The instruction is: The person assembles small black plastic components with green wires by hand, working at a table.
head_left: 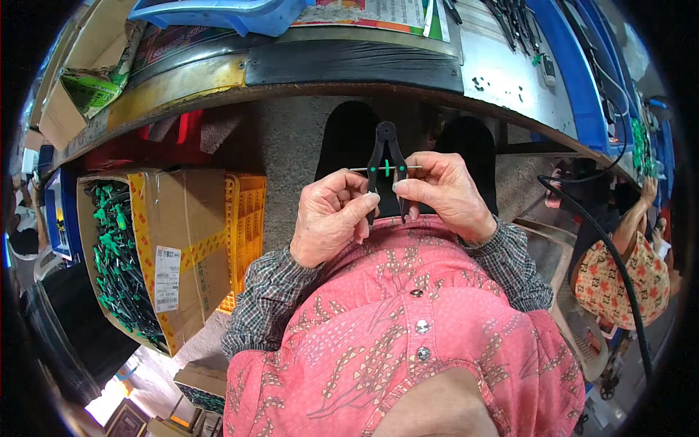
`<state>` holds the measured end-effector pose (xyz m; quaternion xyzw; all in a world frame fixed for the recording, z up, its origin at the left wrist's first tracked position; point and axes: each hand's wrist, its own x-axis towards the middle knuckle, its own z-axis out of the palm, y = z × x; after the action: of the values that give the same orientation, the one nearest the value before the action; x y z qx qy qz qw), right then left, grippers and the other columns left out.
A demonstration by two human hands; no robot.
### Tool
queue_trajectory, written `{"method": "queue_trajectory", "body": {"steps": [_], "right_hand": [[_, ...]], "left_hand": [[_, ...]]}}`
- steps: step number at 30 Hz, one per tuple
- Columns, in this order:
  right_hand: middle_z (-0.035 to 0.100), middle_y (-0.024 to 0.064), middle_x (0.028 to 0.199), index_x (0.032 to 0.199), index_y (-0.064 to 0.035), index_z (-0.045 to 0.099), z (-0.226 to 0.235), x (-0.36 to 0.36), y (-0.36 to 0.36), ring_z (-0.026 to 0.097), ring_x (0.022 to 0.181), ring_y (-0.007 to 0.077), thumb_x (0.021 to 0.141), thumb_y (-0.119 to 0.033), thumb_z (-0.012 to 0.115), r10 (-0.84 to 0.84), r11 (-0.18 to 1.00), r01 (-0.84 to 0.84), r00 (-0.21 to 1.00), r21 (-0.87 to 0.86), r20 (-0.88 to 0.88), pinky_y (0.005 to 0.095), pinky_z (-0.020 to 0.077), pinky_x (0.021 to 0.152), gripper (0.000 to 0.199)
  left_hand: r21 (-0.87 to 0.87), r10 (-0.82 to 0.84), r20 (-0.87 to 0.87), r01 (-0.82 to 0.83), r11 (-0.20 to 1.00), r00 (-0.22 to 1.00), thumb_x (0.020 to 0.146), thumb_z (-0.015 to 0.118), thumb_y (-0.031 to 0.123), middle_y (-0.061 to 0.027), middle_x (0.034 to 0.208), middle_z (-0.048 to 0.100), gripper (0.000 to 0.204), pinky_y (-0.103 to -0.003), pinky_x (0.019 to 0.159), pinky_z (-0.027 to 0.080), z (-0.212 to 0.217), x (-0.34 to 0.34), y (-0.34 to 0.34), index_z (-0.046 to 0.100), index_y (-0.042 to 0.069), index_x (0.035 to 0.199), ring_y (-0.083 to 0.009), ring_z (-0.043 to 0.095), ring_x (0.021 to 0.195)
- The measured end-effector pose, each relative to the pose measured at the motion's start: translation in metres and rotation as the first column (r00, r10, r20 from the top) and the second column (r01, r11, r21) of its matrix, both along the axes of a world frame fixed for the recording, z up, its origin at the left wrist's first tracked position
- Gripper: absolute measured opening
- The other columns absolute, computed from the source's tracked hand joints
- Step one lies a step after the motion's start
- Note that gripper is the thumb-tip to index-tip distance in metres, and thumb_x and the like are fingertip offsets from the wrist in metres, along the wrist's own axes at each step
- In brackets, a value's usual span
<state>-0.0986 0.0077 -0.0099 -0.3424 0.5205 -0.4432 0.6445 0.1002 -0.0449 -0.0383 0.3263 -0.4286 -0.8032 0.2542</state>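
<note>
Both hands hold one small black two-legged plastic part [384,149], shaped like a compass, just in front of my chest. A thin metal rod [411,168] runs across its legs, with small green pieces on it. My left hand [331,215] pinches the left leg between thumb and fingers. My right hand [444,191] grips the right leg and the rod's right end. The lower ends of the legs are hidden behind my fingers.
A curved workbench edge [306,73] runs across the top. At left an open cardboard box [171,240] holds many green-and-black parts [116,255], beside a yellow crate [244,218]. A black cable [611,255] hangs at right, where another person [626,262] sits.
</note>
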Motion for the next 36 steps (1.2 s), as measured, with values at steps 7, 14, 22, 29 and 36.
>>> {"method": "queue_trajectory", "body": {"steps": [7,14,22,29,36], "right_hand": [[0.058,0.0019,0.072,0.086,0.0015,0.061,0.003,-0.002,-0.001,0.057,0.058,0.0063,0.088,-0.008,0.065,0.019,1.0,-0.019,1.0,0.005,-0.024,0.0192,0.0492,0.052,0.011],[0.058,0.0005,0.072,0.087,0.0002,0.06,0.005,-0.001,-0.004,0.056,0.059,0.005,0.088,-0.01,0.065,0.005,1.0,-0.005,0.999,-0.001,-0.054,0.0186,0.0487,0.052,0.011],[0.058,0.0,0.071,0.086,-0.001,0.06,-0.001,0.0,-0.003,0.056,0.058,0.0042,0.089,-0.011,0.064,0.005,1.0,-0.005,0.997,0.003,-0.075,0.0183,0.0472,0.051,0.011],[0.058,-0.0008,0.071,0.093,0.0009,0.062,-0.003,-0.002,0.0,0.055,0.058,0.0033,0.09,-0.011,0.063,0.022,1.0,-0.023,0.998,-0.001,-0.064,0.0176,0.0454,0.051,0.012],[0.058,-0.0026,0.073,0.094,0.0003,0.064,0.001,-0.004,0.004,0.051,0.058,0.0016,0.089,-0.01,0.064,0.062,0.998,-0.061,0.996,0.017,-0.066,0.017,0.041,0.05,0.012]], "left_hand": [[-0.057,-0.02,0.027,0.022,0.998,0.999,0.088,0.063,0.004,-0.0053,0.072,0.062,0.01,-0.018,0.043,0.045,0.001,0.004,-0.006,0.057,-0.002,0.094,-0.0051,0.056,0.05],[-0.075,-0.036,0.027,0.038,0.996,0.999,0.088,0.064,0.004,-0.0049,0.078,0.063,0.019,-0.017,0.046,0.046,0.006,0.001,-0.01,0.057,-0.003,0.104,-0.0042,0.057,0.055],[-0.264,0.076,0.045,-0.061,0.962,0.996,0.087,0.066,0.008,-0.0022,0.085,0.063,0.03,-0.016,0.054,0.046,0.001,-0.009,-0.013,0.056,-0.001,0.114,-0.003,0.057,0.068],[-0.178,0.03,0.051,-0.021,0.984,0.998,0.089,0.064,0.007,-0.0041,0.082,0.064,0.028,-0.015,0.051,0.043,0.003,-0.007,-0.012,0.055,0.001,0.114,-0.0028,0.055,0.061],[-0.177,0.005,0.037,0.002,0.984,0.999,0.088,0.063,0.005,-0.0009,0.082,0.063,0.026,-0.016,0.052,0.041,0.008,-0.004,-0.011,0.055,-0.002,0.113,-0.0008,0.052,0.063]]}}
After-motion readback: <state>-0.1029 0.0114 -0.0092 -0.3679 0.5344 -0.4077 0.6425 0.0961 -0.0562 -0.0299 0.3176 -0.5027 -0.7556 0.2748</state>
